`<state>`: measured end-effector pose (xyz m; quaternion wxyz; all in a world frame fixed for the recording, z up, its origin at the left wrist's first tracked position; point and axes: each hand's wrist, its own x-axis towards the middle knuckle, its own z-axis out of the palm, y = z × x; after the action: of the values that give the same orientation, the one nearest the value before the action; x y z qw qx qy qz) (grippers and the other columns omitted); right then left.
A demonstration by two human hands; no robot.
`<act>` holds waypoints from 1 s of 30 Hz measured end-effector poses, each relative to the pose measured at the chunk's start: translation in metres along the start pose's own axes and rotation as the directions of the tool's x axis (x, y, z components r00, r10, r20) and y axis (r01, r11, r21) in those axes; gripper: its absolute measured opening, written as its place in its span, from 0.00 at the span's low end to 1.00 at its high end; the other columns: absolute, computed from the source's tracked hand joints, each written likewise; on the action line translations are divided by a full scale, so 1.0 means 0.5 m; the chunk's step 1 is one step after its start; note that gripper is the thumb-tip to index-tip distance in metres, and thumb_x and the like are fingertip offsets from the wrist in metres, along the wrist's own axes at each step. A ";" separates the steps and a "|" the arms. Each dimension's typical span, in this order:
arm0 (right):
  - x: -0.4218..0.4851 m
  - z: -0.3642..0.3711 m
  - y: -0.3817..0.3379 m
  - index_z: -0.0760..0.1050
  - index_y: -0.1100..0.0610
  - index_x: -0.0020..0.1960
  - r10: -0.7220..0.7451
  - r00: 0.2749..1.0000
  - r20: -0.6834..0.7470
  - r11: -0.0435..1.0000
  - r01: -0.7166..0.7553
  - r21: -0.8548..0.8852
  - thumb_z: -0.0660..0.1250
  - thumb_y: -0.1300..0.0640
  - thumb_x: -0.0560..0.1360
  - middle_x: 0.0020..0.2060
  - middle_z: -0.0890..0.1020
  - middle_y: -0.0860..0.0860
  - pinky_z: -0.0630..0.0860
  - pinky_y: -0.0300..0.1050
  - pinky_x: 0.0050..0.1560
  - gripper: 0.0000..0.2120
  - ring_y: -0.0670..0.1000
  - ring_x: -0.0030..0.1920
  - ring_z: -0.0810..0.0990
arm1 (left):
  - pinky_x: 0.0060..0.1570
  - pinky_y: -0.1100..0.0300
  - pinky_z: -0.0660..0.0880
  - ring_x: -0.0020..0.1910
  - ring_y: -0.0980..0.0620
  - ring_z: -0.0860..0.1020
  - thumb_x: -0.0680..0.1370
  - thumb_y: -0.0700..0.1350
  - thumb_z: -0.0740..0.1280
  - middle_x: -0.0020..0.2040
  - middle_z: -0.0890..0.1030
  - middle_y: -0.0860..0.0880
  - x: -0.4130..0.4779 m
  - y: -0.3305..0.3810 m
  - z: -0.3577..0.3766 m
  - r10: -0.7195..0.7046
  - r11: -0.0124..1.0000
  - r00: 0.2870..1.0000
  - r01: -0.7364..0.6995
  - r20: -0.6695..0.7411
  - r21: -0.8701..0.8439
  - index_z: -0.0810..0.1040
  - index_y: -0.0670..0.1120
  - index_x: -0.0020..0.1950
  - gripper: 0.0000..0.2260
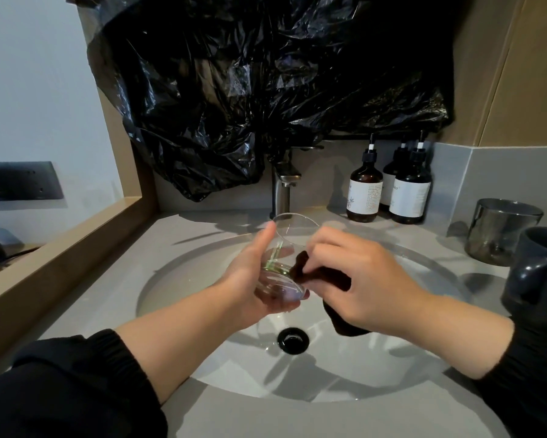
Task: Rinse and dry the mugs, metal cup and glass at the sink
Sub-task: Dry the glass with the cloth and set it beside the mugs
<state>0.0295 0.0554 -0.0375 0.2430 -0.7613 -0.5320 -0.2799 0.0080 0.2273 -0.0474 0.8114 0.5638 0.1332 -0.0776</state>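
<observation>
While tilted in the left hand (pixel 253 273), clear glass (pixel 281 257), dark cloth (pixel 325 279) against it.

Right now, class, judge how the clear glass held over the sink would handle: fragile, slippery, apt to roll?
Probably fragile: the glass looks thin-walled, held above the hard sink. Likely slippery if wet: the left hand grips smooth walls, while the right hand holds a dark cloth against it. Laid sideways, its round body could roll.

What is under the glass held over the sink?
The left hand cups the glass from below; lower down, the sink basin and black drain show. That hand covers the basin directly beneath.
</observation>
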 end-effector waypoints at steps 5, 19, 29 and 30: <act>0.004 -0.012 0.060 0.78 0.49 0.41 0.477 0.873 -0.096 0.878 -0.478 0.012 0.71 0.55 0.72 0.43 0.77 0.46 0.75 0.47 0.50 0.03 0.50 0.45 0.78 | 0.34 0.55 0.76 0.34 0.40 0.81 0.72 0.66 0.62 0.46 0.81 0.35 -0.005 0.013 -0.011 -0.001 1.000 0.997 0.000 0.081 0.015 0.79 0.43 0.60 0.30; 0.023 -0.084 0.027 0.82 0.59 0.42 0.594 0.697 0.402 0.560 -0.717 0.415 0.72 0.60 0.71 0.36 0.85 0.52 0.77 0.34 0.38 0.02 0.44 0.36 0.83 | 0.37 0.55 0.80 0.39 0.42 0.81 0.71 0.67 0.60 0.52 0.81 0.37 -0.011 0.011 -0.018 -0.211 0.956 0.913 0.118 0.349 0.268 0.75 0.45 0.66 0.32; 0.034 -0.071 0.036 0.81 0.51 0.32 0.657 0.630 0.414 0.579 -0.773 0.258 0.74 0.63 0.69 0.28 0.82 0.47 0.72 0.33 0.33 0.10 0.42 0.29 0.79 | 0.55 0.51 0.79 0.52 0.49 0.82 0.66 0.66 0.71 0.60 0.77 0.49 -0.005 -0.005 -0.003 0.061 0.750 0.964 -0.215 0.258 0.626 0.66 0.60 0.65 0.31; 0.033 -0.067 0.036 0.81 0.50 0.33 0.663 0.618 0.422 0.578 -0.781 0.236 0.74 0.61 0.69 0.28 0.82 0.47 0.73 0.35 0.35 0.09 0.42 0.30 0.79 | 0.54 0.52 0.80 0.53 0.49 0.82 0.65 0.66 0.73 0.62 0.76 0.49 -0.004 -0.012 -0.001 0.060 0.738 0.967 -0.210 0.247 0.641 0.65 0.61 0.66 0.33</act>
<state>0.0456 0.0384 -0.0030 0.4055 -0.8778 -0.2445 0.0732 0.0044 0.2257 -0.0521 0.5715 0.8113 -0.0309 -0.1194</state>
